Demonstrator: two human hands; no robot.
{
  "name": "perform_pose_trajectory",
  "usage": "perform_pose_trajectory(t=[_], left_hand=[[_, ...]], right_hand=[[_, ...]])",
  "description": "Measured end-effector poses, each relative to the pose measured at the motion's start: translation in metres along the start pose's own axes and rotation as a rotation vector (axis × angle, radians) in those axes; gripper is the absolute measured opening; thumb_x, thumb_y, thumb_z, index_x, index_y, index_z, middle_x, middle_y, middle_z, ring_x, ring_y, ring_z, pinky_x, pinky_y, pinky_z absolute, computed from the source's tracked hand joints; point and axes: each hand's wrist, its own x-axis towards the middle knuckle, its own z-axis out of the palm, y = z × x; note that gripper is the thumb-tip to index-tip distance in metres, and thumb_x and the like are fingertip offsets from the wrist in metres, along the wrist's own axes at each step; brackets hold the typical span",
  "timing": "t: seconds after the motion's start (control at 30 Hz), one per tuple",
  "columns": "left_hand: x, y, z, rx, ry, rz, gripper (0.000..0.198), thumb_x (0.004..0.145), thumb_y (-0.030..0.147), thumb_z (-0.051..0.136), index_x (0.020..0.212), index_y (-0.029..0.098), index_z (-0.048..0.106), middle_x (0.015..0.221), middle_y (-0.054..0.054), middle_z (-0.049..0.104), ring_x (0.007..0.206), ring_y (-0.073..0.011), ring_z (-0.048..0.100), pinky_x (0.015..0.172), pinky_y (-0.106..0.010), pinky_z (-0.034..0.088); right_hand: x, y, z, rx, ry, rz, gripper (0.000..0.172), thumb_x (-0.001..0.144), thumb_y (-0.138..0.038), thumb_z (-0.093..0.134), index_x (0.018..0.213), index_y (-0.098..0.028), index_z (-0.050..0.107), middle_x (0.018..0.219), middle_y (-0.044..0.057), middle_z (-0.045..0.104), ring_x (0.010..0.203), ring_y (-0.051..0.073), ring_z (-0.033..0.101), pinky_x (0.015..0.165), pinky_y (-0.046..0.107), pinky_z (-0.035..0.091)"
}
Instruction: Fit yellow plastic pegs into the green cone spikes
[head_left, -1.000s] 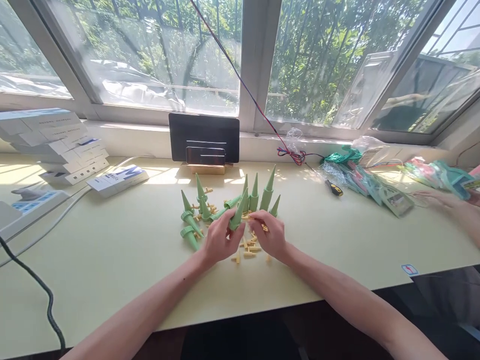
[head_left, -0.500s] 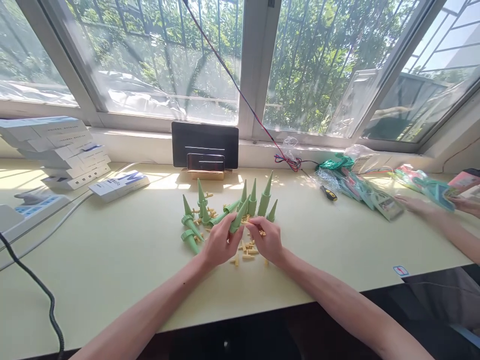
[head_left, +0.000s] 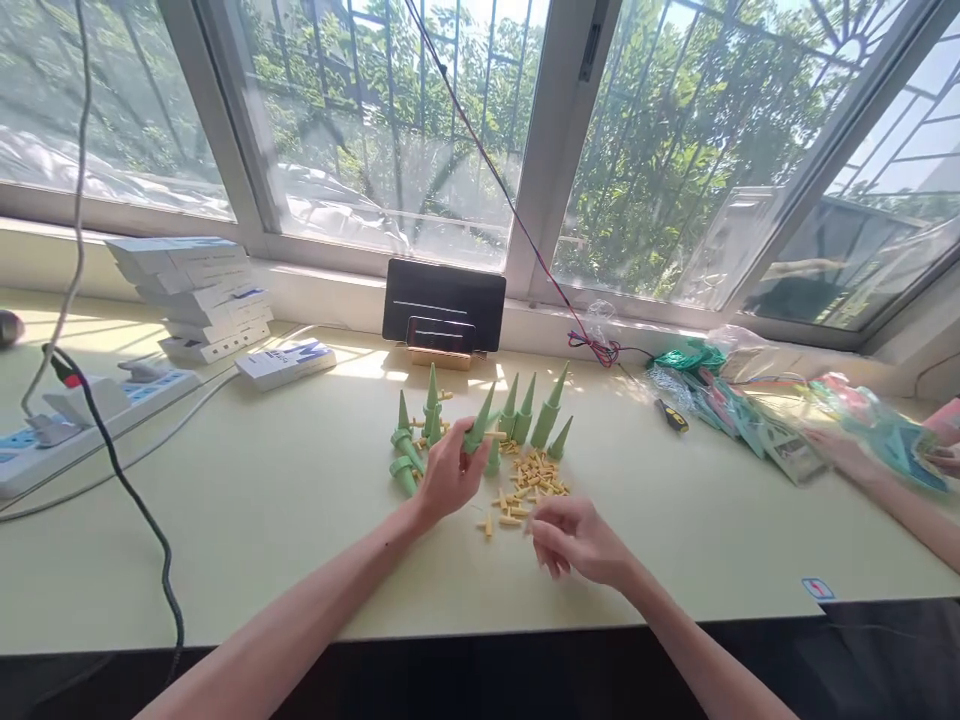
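My left hand point(head_left: 452, 472) is closed around a green plant watering spike point(head_left: 481, 418), its point tilted up and to the right. A yellow T-shaped valve point(head_left: 496, 434) sticks out of that spike's right side. Nearer the table's front edge, my right hand point(head_left: 576, 540) has its fingers loosely bent and apart, with nothing visible in them; they are slightly blurred. Just beyond them lies a pile of loose yellow valves point(head_left: 537, 474). More green spikes point(head_left: 547, 410) stand behind the pile, and a few others point(head_left: 405, 462) lie or stand left of my left hand.
A tablet and phone in a stand point(head_left: 442, 310) are at the back. White boxes point(head_left: 206, 300) and a power strip point(head_left: 150, 392) with cables occupy the left. A yellow-black tool point(head_left: 672, 415) and bagged packets point(head_left: 750, 425) lie right, beside another person's hands point(head_left: 840, 450).
My right hand has let go of the yellow valve at the spike and moved down to the right. My left hand keeps the spike. The view has turned slightly left.
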Motion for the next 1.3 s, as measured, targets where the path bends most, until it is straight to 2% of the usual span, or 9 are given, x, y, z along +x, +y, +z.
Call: perform_pose_trajectory(t=[0.07,0.13,0.2,0.43,0.57,0.77,0.9,1.1,1.3], left_hand=[[-0.001,0.0,0.002,-0.015,-0.011,0.002,0.012,0.091,0.023,0.055,0.102,0.018,0.052,0.063,0.007,0.047,0.041,-0.0052,0.04,0.044,-0.017,0.035],[-0.003,0.0,0.003,-0.028,-0.02,0.003,0.014,0.09,0.023,0.056,0.102,0.018,0.053,0.064,0.007,0.048,0.041,-0.0049,0.04,0.044,-0.017,0.035],[-0.003,0.001,0.004,-0.032,-0.02,-0.006,0.014,0.089,0.023,0.056,0.101,0.018,0.053,0.064,0.006,0.049,0.041,-0.0049,0.04,0.044,-0.017,0.035],[-0.002,-0.001,0.001,0.004,0.002,-0.022,0.011,0.088,0.023,0.057,0.098,0.018,0.054,0.064,0.005,0.05,0.042,-0.005,0.04,0.044,-0.017,0.036],[-0.003,-0.001,-0.001,0.013,-0.009,-0.012,0.011,0.09,0.023,0.056,0.1,0.018,0.054,0.066,0.005,0.051,0.042,-0.005,0.04,0.044,-0.017,0.036],[-0.004,0.001,-0.005,0.036,-0.035,-0.005,0.008,0.09,0.023,0.055,0.096,0.018,0.053,0.063,0.006,0.048,0.043,-0.0058,0.04,0.044,-0.018,0.037],[-0.004,0.006,-0.007,0.05,-0.029,0.043,0.012,0.089,0.022,0.056,0.1,0.018,0.054,0.06,0.006,0.051,0.041,-0.0059,0.041,0.043,-0.018,0.037],[-0.007,0.01,-0.008,0.031,-0.081,0.055,0.016,0.089,0.024,0.056,0.105,0.019,0.053,0.057,0.007,0.05,0.04,-0.0068,0.042,0.041,-0.018,0.037],[-0.006,0.009,-0.007,0.019,-0.099,0.007,0.013,0.09,0.023,0.054,0.102,0.019,0.054,0.062,0.006,0.053,0.042,-0.0065,0.044,0.043,-0.018,0.039]], right_hand=[[-0.007,0.005,0.003,0.028,-0.109,0.036,0.025,0.092,-0.039,0.059,0.082,-0.017,0.063,0.061,0.0,0.063,0.048,0.011,0.058,0.045,0.021,0.044],[-0.006,0.009,0.008,0.032,-0.147,0.044,0.022,0.09,-0.037,0.062,0.083,-0.017,0.065,0.064,0.001,0.065,0.052,0.012,0.06,0.052,0.023,0.048],[0.002,0.009,0.014,0.022,-0.166,0.057,0.021,0.09,-0.038,0.062,0.087,-0.018,0.068,0.069,0.002,0.067,0.056,0.013,0.062,0.05,0.022,0.048],[0.04,0.009,0.027,0.006,-0.173,-0.066,0.02,0.09,-0.034,0.061,0.093,-0.017,0.071,0.08,0.004,0.069,0.068,0.014,0.065,0.061,0.024,0.055],[0.058,0.012,0.025,-0.058,-0.112,-0.162,0.019,0.09,-0.031,0.06,0.093,-0.016,0.07,0.082,0.004,0.069,0.068,0.014,0.064,0.067,0.027,0.056],[0.075,0.011,0.021,-0.183,-0.096,-0.319,0.016,0.089,-0.026,0.058,0.089,-0.015,0.069,0.078,0.004,0.067,0.068,0.014,0.061,0.065,0.026,0.053],[0.075,0.01,0.021,-0.208,0.017,-0.402,0.021,0.093,-0.029,0.054,0.085,-0.016,0.068,0.074,0.005,0.067,0.066,0.015,0.061,0.064,0.027,0.053],[0.069,0.008,0.023,-0.19,0.312,-0.439,0.026,0.094,-0.035,0.053,0.079,-0.017,0.064,0.064,0.004,0.064,0.053,0.013,0.057,0.05,0.025,0.049],[0.069,0.01,0.024,-0.084,0.413,-0.403,0.019,0.095,-0.035,0.053,0.09,-0.018,0.058,0.063,-0.001,0.06,0.047,0.01,0.054,0.046,0.022,0.046]])
